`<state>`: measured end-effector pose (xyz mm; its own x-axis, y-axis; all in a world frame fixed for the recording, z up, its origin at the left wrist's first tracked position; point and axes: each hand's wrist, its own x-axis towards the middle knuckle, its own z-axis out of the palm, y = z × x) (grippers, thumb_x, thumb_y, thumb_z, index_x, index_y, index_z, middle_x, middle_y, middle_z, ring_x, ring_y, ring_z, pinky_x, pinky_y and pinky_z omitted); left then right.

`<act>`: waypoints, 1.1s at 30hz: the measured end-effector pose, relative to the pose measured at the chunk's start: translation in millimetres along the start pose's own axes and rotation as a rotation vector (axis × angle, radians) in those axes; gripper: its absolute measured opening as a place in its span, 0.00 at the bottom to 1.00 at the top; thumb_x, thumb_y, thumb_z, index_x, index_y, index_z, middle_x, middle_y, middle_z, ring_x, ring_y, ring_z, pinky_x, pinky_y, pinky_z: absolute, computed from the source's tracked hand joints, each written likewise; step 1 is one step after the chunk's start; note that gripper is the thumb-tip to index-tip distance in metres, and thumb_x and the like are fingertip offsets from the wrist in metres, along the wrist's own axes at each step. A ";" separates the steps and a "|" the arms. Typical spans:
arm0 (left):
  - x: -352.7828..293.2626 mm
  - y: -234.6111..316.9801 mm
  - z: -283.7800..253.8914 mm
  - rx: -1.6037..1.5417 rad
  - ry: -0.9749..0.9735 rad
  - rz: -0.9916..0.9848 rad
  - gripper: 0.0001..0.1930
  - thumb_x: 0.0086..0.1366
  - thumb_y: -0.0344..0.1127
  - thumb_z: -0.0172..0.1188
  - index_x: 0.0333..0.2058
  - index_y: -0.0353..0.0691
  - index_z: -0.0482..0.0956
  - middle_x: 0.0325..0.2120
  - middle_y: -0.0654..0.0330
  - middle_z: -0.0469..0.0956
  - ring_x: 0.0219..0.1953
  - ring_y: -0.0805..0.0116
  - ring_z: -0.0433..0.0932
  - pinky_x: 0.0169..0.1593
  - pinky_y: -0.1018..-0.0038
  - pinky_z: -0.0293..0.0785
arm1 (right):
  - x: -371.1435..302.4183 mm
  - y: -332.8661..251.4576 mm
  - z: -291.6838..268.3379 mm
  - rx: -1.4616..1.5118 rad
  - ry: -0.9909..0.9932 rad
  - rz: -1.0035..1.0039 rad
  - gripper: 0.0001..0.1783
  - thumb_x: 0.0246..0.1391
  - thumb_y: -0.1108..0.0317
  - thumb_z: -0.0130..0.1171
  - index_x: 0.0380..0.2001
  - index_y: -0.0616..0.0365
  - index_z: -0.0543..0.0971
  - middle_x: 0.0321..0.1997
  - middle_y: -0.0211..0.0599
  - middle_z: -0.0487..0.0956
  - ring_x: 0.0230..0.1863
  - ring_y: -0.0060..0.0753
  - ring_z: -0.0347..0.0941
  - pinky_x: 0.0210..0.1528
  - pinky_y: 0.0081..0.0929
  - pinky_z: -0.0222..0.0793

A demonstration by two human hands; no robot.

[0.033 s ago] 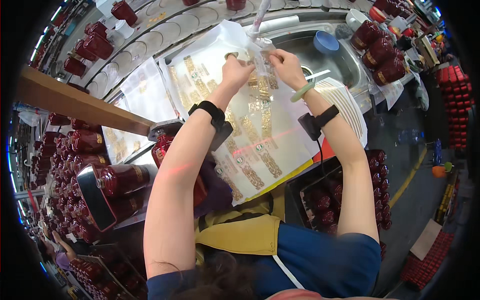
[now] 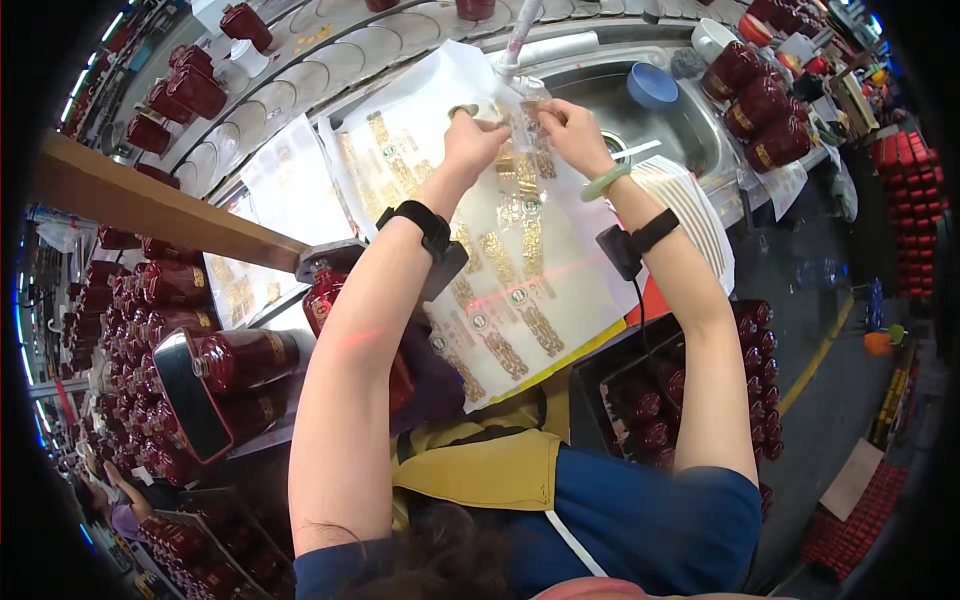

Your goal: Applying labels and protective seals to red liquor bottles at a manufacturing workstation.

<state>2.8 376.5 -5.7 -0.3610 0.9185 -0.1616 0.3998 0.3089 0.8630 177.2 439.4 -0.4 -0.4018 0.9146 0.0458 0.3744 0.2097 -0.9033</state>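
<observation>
My left hand [image 2: 472, 143] is over the far end of a pale sheet [image 2: 575, 290] printed with gold decals, its thumb and fingers drawn together. What lies between those fingertips is too small to make out. Just right of it, my right hand [image 2: 577, 137] pinches the edge of a small translucent gold decal strip [image 2: 528, 112] between thumb and forefinger. Gold patterned decals [image 2: 532, 245] with small green round emblems run in rows down the sheet. A green bangle [image 2: 606, 183] and black straps are on my arms.
A steel sink [image 2: 690, 135] with a blue bowl [image 2: 652, 84] is beyond my right hand. Dark red bottles [image 2: 245, 360] crowd the left, beside a wooden beam [image 2: 170, 195]. More bottles [image 2: 780, 140] stand at far right. A crate [image 2: 640, 400] of bottles sits below my right arm.
The fingers of both hands have shifted slightly over the decal strip. Arms and sheet remain in place.
</observation>
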 end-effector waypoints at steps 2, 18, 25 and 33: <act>8.7 -5.2 4.0 -0.268 -0.010 -0.030 0.32 0.56 0.34 0.71 0.52 0.20 0.66 0.40 0.49 0.79 0.40 0.66 0.81 0.41 0.72 0.77 | 5.4 7.7 0.0 0.058 -0.025 0.010 0.12 0.59 0.65 0.57 0.39 0.62 0.82 0.31 0.38 0.81 0.34 0.28 0.77 0.40 0.28 0.71; 4.6 -1.7 6.5 -0.209 -0.038 -0.048 0.30 0.55 0.45 0.73 0.44 0.25 0.73 0.32 0.56 0.80 0.29 0.71 0.77 0.32 0.74 0.74 | 11.1 0.3 -0.9 0.242 -0.124 0.094 0.12 0.58 0.65 0.63 0.38 0.65 0.81 0.32 0.30 0.80 0.31 0.20 0.73 0.36 0.21 0.69; -6.6 8.1 8.7 -0.792 -0.036 -0.049 0.33 0.54 0.32 0.74 0.54 0.26 0.68 0.40 0.55 0.80 0.36 0.74 0.77 0.38 0.77 0.73 | 8.8 3.1 0.1 0.273 -0.149 0.119 0.12 0.58 0.63 0.64 0.36 0.62 0.81 0.31 0.27 0.79 0.29 0.16 0.71 0.33 0.19 0.67; -5.0 0.6 14.0 -0.849 -0.037 0.014 0.20 0.57 0.28 0.70 0.48 0.32 0.76 0.38 0.58 0.81 0.37 0.74 0.79 0.40 0.77 0.74 | 10.3 5.2 0.8 0.256 -0.131 0.057 0.13 0.57 0.63 0.65 0.35 0.63 0.81 0.29 0.26 0.78 0.28 0.16 0.70 0.32 0.19 0.66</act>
<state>16.6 375.6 -11.1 -0.3266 0.9330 -0.1510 -0.3694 0.0211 0.9290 174.4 449.6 -5.0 -0.4969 0.8665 -0.0483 0.1827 0.0501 -0.9819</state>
